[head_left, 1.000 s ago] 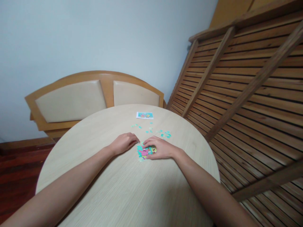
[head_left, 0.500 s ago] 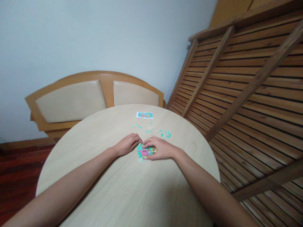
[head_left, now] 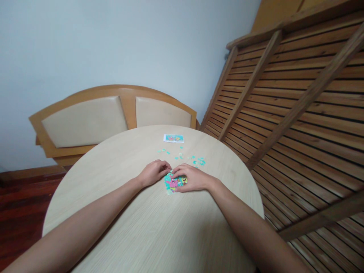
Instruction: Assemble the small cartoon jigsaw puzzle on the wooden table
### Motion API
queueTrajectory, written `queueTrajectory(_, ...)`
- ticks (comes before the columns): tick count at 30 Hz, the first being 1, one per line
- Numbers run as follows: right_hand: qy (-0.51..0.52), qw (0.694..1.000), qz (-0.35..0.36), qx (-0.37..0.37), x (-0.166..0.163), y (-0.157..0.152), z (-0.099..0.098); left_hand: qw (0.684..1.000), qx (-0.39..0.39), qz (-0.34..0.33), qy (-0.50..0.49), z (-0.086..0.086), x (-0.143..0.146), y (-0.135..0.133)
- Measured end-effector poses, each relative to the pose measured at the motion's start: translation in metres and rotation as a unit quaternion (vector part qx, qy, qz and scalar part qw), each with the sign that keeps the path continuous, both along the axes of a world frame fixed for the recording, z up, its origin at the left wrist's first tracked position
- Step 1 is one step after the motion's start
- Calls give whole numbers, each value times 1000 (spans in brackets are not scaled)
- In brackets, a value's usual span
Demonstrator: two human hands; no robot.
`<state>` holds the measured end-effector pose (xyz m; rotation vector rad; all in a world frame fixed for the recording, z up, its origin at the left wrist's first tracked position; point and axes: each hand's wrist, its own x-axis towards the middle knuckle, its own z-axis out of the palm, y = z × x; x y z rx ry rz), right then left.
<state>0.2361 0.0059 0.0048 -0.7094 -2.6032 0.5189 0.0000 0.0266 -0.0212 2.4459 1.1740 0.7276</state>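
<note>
Two hands meet at the part-built puzzle (head_left: 173,184) on the round table (head_left: 159,231) — my right hand (head_left: 192,178) lies open, flat on it; my left hand (head_left: 154,173) curls against its edge — whether it pinches anything I cannot tell.

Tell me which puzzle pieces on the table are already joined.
The patch between the left hand and right hand, showing pink and yellow; the loose pieces beyond lie scattered apart.

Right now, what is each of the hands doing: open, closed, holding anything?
Left hand: curled at the edge of the puzzle; whether it holds a piece cannot be told.
Right hand: open, lying flat on the puzzle.
</note>
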Motion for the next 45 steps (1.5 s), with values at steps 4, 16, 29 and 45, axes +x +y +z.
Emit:
queueTrajectory(4, 2, 1000, 1, 2, 0, 0, -1, 999, -8, 35, 3, 2, 0, -1)
queueTrajectory(16, -2, 1000, 4, 5, 1, 2, -4, 998, -32, 38, -36, 2, -16, 3)
queueTrajectory(29, -44, 998, -13, 37, -1, -2, -1, 997, 48, 1, 52, 1, -18, 4)
queueTrajectory(45, -52, 997, -16, 45, -2, 0, -2, 969, 17, 148, 196, -14, -17, 32)
